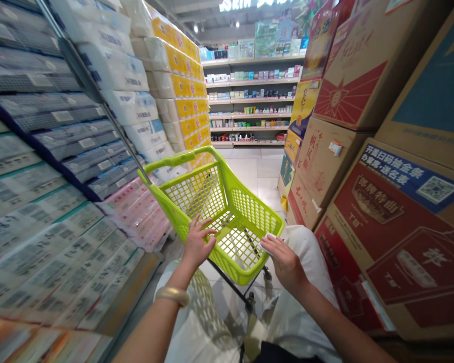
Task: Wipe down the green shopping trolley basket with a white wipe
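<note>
A lime-green plastic shopping basket [249,196] with lattice sides stands in front of me on a dark wheeled frame [229,282]. Inside it, only the lattice floor shows. My right hand [287,262] presses a small white cloth or tissue [268,241] under its fingers against the near right rim of the basket. Over the near left rim hovers my left hand [199,243], its fingers spread and nothing in them; whether it touches the rim I cannot tell. A gold-coloured bangle [173,295] circles my left wrist. The green carrying handle [177,159] lies along the far left side.
A slanting grey metal pole [123,136] rises from the basket's left corner. Wrapped paper packs [117,65] and yellow-and-white packs [181,80] are stacked on the left. Cardboard cartons [318,161] wall the right side. Shelves of small goods [253,101] stand beyond the tiled floor [245,169].
</note>
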Motion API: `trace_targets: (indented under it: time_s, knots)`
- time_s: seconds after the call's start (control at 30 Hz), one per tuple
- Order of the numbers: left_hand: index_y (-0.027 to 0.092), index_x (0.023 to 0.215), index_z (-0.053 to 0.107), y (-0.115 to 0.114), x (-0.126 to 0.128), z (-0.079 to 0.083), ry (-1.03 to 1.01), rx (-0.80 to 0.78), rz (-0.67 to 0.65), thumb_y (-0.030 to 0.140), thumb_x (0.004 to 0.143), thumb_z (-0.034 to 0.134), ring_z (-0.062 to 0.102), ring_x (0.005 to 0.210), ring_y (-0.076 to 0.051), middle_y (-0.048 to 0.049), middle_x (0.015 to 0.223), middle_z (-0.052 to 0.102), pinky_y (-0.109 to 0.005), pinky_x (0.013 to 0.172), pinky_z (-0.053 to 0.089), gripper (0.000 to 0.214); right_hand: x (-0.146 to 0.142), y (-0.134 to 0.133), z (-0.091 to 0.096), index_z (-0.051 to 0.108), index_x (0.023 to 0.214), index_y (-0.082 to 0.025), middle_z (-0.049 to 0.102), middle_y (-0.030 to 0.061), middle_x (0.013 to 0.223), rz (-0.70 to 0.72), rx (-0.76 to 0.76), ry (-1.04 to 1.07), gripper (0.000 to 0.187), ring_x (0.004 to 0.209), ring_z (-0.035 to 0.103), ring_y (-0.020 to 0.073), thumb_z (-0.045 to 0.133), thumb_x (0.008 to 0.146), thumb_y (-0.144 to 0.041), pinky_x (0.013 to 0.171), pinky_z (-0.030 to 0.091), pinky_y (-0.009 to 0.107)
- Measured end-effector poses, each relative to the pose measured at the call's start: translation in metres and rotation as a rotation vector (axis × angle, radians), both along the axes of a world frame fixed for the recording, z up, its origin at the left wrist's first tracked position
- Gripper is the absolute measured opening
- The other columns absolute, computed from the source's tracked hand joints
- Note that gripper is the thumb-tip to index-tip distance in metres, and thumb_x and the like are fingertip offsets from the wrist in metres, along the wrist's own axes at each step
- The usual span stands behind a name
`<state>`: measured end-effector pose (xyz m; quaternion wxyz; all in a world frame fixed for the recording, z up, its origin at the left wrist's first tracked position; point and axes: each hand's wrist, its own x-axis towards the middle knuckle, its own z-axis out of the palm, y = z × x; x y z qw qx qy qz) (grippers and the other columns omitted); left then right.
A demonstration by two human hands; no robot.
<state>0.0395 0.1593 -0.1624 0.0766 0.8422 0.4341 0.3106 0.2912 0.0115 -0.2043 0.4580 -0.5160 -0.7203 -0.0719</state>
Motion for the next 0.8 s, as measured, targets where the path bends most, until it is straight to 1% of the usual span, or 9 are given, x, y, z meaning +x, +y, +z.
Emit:
trace_targets:
  time_s: [0.1,0.2,0.3,0.37,0.5,0.57,0.67,0.73,0.8]
  knots:
    - [0.027,0.085,0.077,0.008,-0.004,0.0,0.044,-0.01,-0.005,0.019,0.08,0.051,0.03,0.143,-0.035,-0.0015,0.131,0.062,-0.067,0.116,0.023,0.028,-0.021,-0.008,-0.002,0.063,0.126,-0.023,0.07,0.0076,0.122,0.087,-0.022,-0.054,0.042,0.122,0.061,0.0197,0.042,0.093,-0.007,0.105,0.05,0.044]
    - [0.026,0.104,0.075,0.011,-0.009,0.005,0.131,-0.021,0.017,0.017,0.08,0.047,0.025,0.145,-0.036,-0.0026,0.142,0.053,-0.068,0.115,0.021,0.038,-0.028,-0.012,-0.003,0.062,0.127,-0.022,0.069,0.007,0.124,0.117,-0.013,-0.081,0.043,0.125,0.059,0.0186,0.041,0.093,-0.006,0.105,0.05,0.042]
    - [0.02,0.125,0.064,-0.003,-0.004,0.009,0.199,0.015,0.085,0.014,0.082,0.043,0.024,0.145,-0.036,-0.0092,0.15,0.044,-0.067,0.116,0.018,0.048,-0.025,-0.009,-0.002,0.062,0.127,-0.022,0.071,0.0074,0.121,0.009,0.033,-0.044,0.044,0.123,0.06,0.0204,0.041,0.092,-0.004,0.103,0.052,0.045]
    - [0.018,0.13,0.059,-0.023,0.007,0.009,0.204,0.048,0.093,0.015,0.084,0.042,0.026,0.145,-0.035,-0.0112,0.15,0.044,-0.064,0.117,0.019,0.05,-0.029,-0.007,-0.001,0.063,0.126,-0.021,0.071,0.0078,0.12,-0.041,0.035,-0.036,0.045,0.122,0.061,0.0219,0.041,0.091,-0.003,0.103,0.052,0.046]
    - [0.019,0.129,0.059,-0.067,0.037,0.005,0.216,0.113,0.02,0.019,0.089,0.04,0.036,0.14,-0.031,-0.0104,0.141,0.054,-0.06,0.118,0.021,0.044,-0.048,-0.009,-0.001,0.061,0.128,-0.021,0.069,0.0079,0.124,0.063,-0.022,-0.101,0.048,0.127,0.057,0.0209,0.039,0.089,-0.002,0.106,0.049,0.044]
    - [0.019,0.125,0.062,-0.082,0.047,0.004,0.235,0.102,0.01,0.022,0.091,0.041,0.042,0.136,-0.03,-0.011,0.137,0.058,-0.059,0.118,0.024,0.04,-0.046,-0.009,-0.002,0.06,0.129,-0.022,0.069,0.0075,0.124,0.078,-0.019,-0.1,0.049,0.128,0.056,0.0202,0.039,0.09,-0.003,0.106,0.049,0.044]
    - [0.018,0.117,0.066,-0.092,0.053,0.004,0.262,0.066,0.0,0.024,0.093,0.041,0.048,0.131,-0.031,-0.0125,0.13,0.063,-0.058,0.117,0.026,0.036,-0.026,-0.008,-0.004,0.061,0.129,-0.023,0.07,0.0075,0.122,-0.044,0.025,-0.03,0.049,0.126,0.058,0.0221,0.038,0.091,-0.002,0.106,0.049,0.049]
    - [0.018,0.112,0.069,-0.094,0.054,0.005,0.267,0.062,-0.011,0.024,0.093,0.042,0.051,0.128,-0.032,-0.0127,0.126,0.066,-0.061,0.118,0.022,0.034,-0.017,-0.008,-0.006,0.061,0.13,-0.023,0.07,0.0086,0.122,-0.12,0.034,0.01,0.049,0.126,0.057,0.0239,0.039,0.091,-0.002,0.106,0.048,0.051]
    - [0.02,0.108,0.071,-0.095,0.055,0.005,0.268,0.066,-0.025,0.025,0.093,0.043,0.054,0.124,-0.033,-0.0111,0.122,0.068,-0.064,0.118,0.017,0.032,-0.017,-0.009,-0.008,0.061,0.13,-0.024,0.07,0.0086,0.123,-0.101,0.032,0.003,0.048,0.128,0.056,0.0238,0.04,0.091,-0.004,0.107,0.047,0.051]
